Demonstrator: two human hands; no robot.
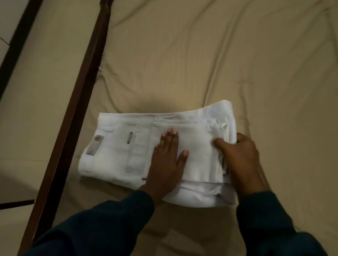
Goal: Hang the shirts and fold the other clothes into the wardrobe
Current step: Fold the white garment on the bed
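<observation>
garment: white folded denim trousers [131, 146], stacked in several layers, lying lower centre of the frame on the bed; waistband end with a small leather-look patch [94, 145] points to frame left, thicker folded end to frame right.
left hand: my left hand [167, 159] lies flat on top of the trousers near the middle, fingers straight and together, thumb spread out to the right, palm pressing down; it grasps nothing.
right hand: my right hand [243, 158] is at the right end of the bundle, fingers curled around the edge of the folded layers, thumb on top pinching the fabric.
sleeves: dark blue long sleeves [96, 225] cover both my arms, coming in from the bottom of the frame.
bed: tan wrinkled bed sheet [215, 59] fills centre and right of the frame, creases running toward upper right.
frame: dark brown wooden bed rail [81, 87] runs from top centre-left down to lower left, just beside the trousers' left end.
floor: pale tiled floor [7, 1] at far left, beyond a second dark rail [15, 38].
</observation>
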